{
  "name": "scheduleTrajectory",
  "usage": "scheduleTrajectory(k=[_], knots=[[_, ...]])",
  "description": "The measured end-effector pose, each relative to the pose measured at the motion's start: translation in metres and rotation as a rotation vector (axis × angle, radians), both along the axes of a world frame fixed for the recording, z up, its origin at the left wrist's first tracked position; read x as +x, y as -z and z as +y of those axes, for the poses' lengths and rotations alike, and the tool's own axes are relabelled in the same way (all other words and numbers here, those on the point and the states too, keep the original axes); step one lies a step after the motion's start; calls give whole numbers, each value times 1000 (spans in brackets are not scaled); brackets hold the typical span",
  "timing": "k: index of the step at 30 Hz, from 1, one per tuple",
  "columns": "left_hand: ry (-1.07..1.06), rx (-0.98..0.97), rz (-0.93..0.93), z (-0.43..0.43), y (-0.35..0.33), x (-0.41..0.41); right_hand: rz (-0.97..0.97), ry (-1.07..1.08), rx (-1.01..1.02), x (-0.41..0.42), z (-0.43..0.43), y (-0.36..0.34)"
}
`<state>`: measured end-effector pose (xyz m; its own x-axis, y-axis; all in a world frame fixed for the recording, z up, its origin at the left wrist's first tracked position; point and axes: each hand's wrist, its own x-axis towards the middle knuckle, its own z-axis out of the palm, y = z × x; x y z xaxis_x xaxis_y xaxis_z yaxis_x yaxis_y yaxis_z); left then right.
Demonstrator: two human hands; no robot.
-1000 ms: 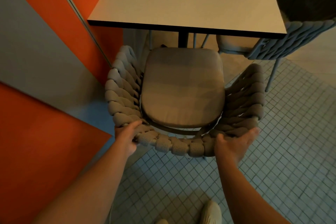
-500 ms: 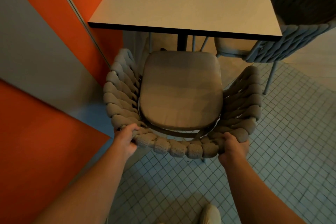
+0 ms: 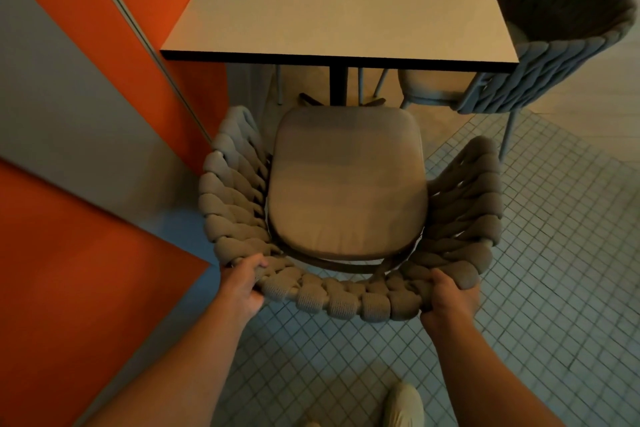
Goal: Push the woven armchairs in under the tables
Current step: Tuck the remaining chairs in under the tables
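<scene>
The woven armchair [image 3: 346, 308] stands on the tiled floor [image 3: 561, 253] straight ahead of the person, its open front facing the desk [image 3: 329, 17] and its curved back toward the body. The left grip [image 3: 242, 282] is curled round the braided back rim at its left end, and the right grip [image 3: 448, 300] is curled round the same rim at its right end, so both are holding the chair and neither is nearer. From the grips the seat cushion [image 3: 346, 184] runs away forward, and its front-to-back axis points almost at the desk's dark post [image 3: 338, 83]. The cushion's front edge lies just short of the desk's near edge, with none of it plainly under the top, so the push judged due is a straight forward one.

On the left, the chair's woven arm sits near the orange and grey wall [image 3: 86, 114]. On the right, a second armchair [image 3: 561, 45] is tucked at the desk's corner, its leg [image 3: 507, 135] just beside the near chair's right arm. That leg and the post look the likeliest snags.
</scene>
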<state>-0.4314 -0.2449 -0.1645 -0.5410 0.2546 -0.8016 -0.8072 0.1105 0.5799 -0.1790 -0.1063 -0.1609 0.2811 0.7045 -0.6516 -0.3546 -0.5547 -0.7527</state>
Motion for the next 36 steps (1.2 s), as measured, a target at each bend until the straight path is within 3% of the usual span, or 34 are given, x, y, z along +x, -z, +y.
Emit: scheduleTrajectory(k=[17, 19, 20, 23, 26, 28, 31, 36], knots=[[88, -79, 52, 58, -11, -27, -156, -77, -8, -30, 65, 20], [94, -153, 168, 59, -15, -25, -292, -144, 3, -29, 66, 19], [123, -245, 325, 58, -14, -25, -392, -198, 26, -27, 66, 16], [444, -507, 1026, 44, -13, -25, -733, -398, 218, -21, 60, 8], [955, -580, 1445, 34, -10, -30, -1157, -766, 517, -13, 44, 9], [1304, -598, 1544, 30, -11, -37, -1379, -1043, 732, -8, 37, 7], [1650, -686, 1624, 29, -19, -45, -1583, -1440, 728, -7, 44, -3], [1792, -714, 1604, 43, -26, -51, -1674, -1704, 768, -14, 68, -6]])
